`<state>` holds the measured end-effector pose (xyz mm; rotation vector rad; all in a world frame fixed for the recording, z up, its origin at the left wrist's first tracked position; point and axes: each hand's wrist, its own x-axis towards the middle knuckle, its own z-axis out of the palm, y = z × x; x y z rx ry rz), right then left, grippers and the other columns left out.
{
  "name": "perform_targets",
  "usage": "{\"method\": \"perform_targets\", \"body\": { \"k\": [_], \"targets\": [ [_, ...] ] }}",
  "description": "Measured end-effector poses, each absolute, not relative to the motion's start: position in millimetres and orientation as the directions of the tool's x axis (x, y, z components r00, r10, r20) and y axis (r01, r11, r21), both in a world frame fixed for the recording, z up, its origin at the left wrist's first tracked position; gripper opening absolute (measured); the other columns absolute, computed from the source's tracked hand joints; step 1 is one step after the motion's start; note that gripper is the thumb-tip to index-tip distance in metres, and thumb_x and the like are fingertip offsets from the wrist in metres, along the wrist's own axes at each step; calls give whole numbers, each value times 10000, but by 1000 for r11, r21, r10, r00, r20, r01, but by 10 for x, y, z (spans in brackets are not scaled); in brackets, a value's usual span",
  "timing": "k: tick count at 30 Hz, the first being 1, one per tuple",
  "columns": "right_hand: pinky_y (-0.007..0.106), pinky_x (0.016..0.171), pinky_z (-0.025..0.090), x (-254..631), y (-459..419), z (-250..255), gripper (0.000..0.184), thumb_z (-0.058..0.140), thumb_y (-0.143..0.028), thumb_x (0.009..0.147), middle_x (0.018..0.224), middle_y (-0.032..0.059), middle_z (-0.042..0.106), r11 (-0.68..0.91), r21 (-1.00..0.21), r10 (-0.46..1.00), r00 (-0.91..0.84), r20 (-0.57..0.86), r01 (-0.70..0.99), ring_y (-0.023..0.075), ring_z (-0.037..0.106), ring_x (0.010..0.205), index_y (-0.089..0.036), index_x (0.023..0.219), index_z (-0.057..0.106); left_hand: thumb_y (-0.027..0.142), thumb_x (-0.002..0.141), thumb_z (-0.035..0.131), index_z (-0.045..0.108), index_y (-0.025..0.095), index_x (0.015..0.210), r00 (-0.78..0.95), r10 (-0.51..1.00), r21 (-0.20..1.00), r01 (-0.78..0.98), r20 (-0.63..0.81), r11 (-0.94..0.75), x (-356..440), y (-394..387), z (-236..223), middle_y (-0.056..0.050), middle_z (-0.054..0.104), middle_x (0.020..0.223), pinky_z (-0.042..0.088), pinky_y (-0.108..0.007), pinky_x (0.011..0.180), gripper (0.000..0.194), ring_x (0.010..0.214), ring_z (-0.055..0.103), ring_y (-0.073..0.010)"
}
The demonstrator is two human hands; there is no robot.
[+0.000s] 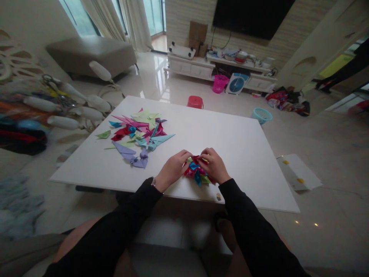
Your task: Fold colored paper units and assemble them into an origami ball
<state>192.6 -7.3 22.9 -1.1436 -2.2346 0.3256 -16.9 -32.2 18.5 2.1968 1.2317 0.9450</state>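
Observation:
Near the front edge of a white table [236, 142], a cluster of folded paper pieces [197, 176] in red, blue, pink and green lies between my hands. My left hand [173, 168] has its fingers closed at the upper left of the cluster. From the right, my right hand [213, 165] pinches the cluster's upper edge, where a red folded piece shows. The fingertips of both hands nearly meet there and partly hide the paper. Farther left on the table sits a loose pile of folded paper pieces [144, 130] in green, pink, red, teal and purple.
A small sticker [218, 197] is on the table's front edge. Beyond the far edge stands a red stool [195, 102], with a teal basket [261, 114] by the right corner. White lamp arms [86, 111] reach in at the left. A white board [299, 172] lies right of the table.

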Motion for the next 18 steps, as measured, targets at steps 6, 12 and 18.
{"method": "perform_targets", "body": {
  "k": [6, 12, 18],
  "targets": [
    [322, 677, 482, 2016, -10, 311, 144, 717, -325, 835, 841, 42, 670, 231, -838, 969, -37, 245, 495, 188, 611, 777, -211, 756, 754, 142, 823, 680, 644, 156, 1035, 57, 996, 969, 230, 75, -86, -83, -223, 167, -78, 738, 1004, 584, -300, 753, 216, 834, 715, -171],
    [332, 724, 490, 2008, -52, 292, 160, 737, -355, 816, 844, 39, 679, 222, -870, 975, -76, 210, 440, 183, 620, 782, -208, 754, 756, 305, 764, 807, 671, 122, 1134, 145, 977, 977, -124, -158, 176, 24, -222, 151, -142, 732, 1097, 606, -372, 815, 434, 893, 734, -216],
    [310, 689, 494, 1933, -119, 308, 147, 750, -349, 830, 843, 30, 637, 292, -849, 954, -199, 225, 440, 169, 608, 775, -210, 787, 769, 402, 760, 823, 733, 130, 1068, 132, 985, 984, -129, -108, 125, 84, -252, 184, -125, 740, 1081, 599, -370, 843, 421, 901, 722, -215]
  ]
}}
